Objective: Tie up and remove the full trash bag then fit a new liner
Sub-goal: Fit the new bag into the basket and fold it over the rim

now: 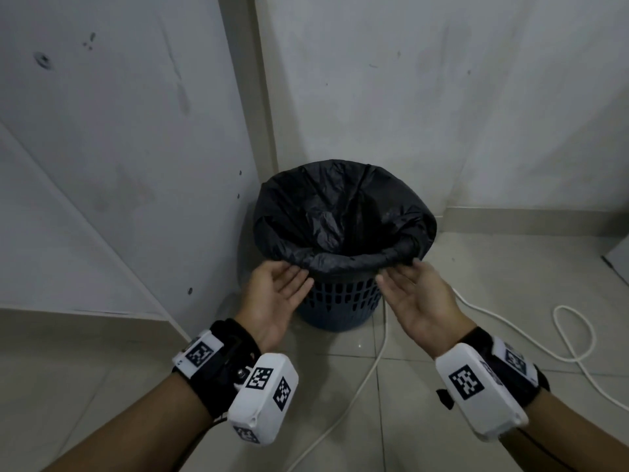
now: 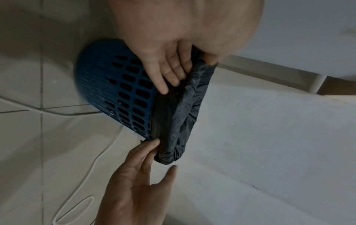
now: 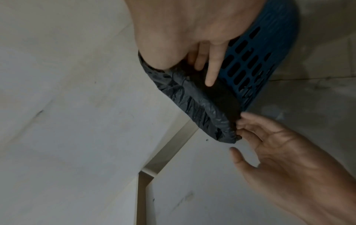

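Observation:
A blue perforated bin stands on the floor in a corner. A black trash bag lines it, and the bag's edge is rolled over the rim. My left hand is at the near-left rim, palm up, with straight fingers touching the underside of the rolled edge. My right hand mirrors it at the near-right rim, its fingers against the rolled edge. Both thumbs stand free of the bag. What is inside the bag is hidden in darkness.
A white wall panel stands close on the bin's left, and the back wall is right behind it. A white cable loops over the floor tiles on the right and runs past the bin's base.

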